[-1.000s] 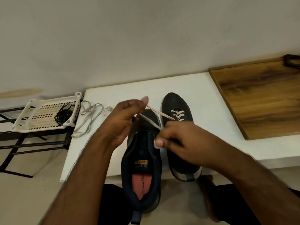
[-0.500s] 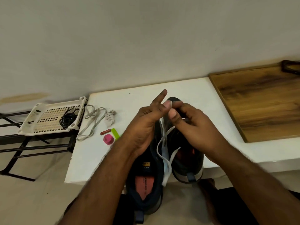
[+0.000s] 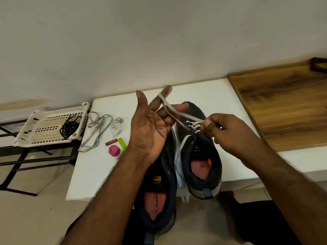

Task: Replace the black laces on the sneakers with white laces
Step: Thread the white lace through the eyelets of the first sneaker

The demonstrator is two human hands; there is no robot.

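We look down over two dark sneakers standing side by side at the near edge of a white table (image 3: 203,91), heels toward us. The right sneaker (image 3: 200,156) already carries a few white crossings through its lowest eyelets near the toe, while the left sneaker (image 3: 159,200) shows no lace where we can see it, though our left forearm covers its front. Our left hand (image 3: 150,128) is raised above the shoes with the palm turned up, thumb and forefinger stretched out straight, and the white lace (image 3: 177,114) is looped over a fingertip; the other fingers curl in toward the lace, though we cannot tell how firmly they catch it. Our right hand (image 3: 224,131) pinches the same lace just beside the laced eyelets, holding it taut between the two hands. We judge that we are midway through lacing the right sneaker, drawing slack through before the next crossing. The next move likely calls for finding the free tip and feeding it through the next open eyelet. A second pale lace (image 3: 96,131) lies loose on the table's left side, and the removed black laces (image 3: 69,129) sit in a white basket (image 3: 26,133) beyond the table edge.
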